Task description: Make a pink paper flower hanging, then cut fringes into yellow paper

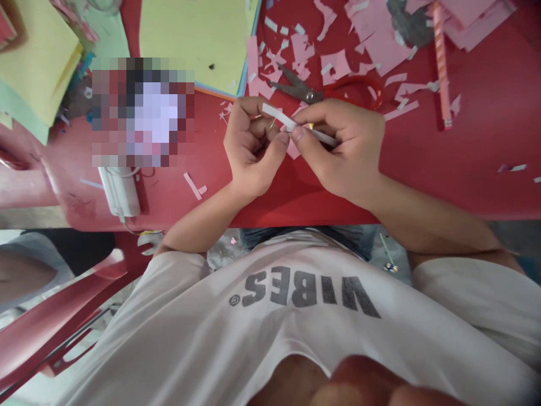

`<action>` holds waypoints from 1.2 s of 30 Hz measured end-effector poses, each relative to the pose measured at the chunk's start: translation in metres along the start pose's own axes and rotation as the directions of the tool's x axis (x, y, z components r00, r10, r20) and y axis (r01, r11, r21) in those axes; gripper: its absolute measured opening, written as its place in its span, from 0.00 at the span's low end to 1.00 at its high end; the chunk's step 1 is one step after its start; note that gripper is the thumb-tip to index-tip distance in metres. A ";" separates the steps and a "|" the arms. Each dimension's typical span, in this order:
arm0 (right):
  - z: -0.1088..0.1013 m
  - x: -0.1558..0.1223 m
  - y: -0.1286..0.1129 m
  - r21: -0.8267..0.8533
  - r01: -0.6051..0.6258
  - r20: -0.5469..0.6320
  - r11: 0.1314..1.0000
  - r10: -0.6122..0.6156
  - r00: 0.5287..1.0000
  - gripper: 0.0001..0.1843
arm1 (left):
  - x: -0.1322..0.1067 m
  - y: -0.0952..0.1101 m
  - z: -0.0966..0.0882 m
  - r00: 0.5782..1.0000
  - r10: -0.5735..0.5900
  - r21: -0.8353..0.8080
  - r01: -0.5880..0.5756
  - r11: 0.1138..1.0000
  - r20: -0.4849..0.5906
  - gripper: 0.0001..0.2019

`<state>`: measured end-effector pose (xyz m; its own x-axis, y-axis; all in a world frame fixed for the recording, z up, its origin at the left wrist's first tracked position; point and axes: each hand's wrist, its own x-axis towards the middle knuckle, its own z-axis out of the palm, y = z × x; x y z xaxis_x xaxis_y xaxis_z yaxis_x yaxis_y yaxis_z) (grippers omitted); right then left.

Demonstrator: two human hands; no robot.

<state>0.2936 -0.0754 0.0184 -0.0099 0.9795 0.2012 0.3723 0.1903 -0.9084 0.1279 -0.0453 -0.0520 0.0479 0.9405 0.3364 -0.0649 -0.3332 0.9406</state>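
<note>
White paper strip point(280, 115) pinched by right hand point(349, 144), jutting toward curled left hand point(253, 149), left grip unclear, all just beside red-handled scissors point(310, 96)

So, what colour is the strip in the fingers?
The strip is white, seen in the head view.

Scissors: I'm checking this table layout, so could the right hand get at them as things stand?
Probably yes: the scissors lie just beyond the right hand, largely uncovered, though it might first need to release the white strip.

soft light, sheen on table point(456, 175), edges stretched, left patch point(143, 113) pixelated
</note>
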 end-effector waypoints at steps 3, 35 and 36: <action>0.001 0.000 0.004 0.020 0.017 -0.017 1.000 -0.016 1.000 0.15 | 0.000 0.000 0.001 1.000 -0.001 -0.040 0.001 0.999 0.006 0.28; 0.007 0.001 0.003 0.014 0.048 -0.056 0.999 -0.047 0.997 0.14 | 0.009 -0.013 -0.007 0.998 -0.057 -0.007 0.057 0.998 0.013 0.30; 0.006 0.001 0.002 0.003 0.027 -0.047 1.000 -0.027 0.999 0.15 | 0.010 -0.014 -0.007 0.998 -0.057 0.001 0.057 0.998 0.007 0.30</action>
<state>0.2888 -0.0736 0.0147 0.0237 0.9698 0.2428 0.3688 0.2173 -0.9038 0.1223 -0.0307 -0.0617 0.0588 0.9575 0.2824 -0.0616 -0.2789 0.9584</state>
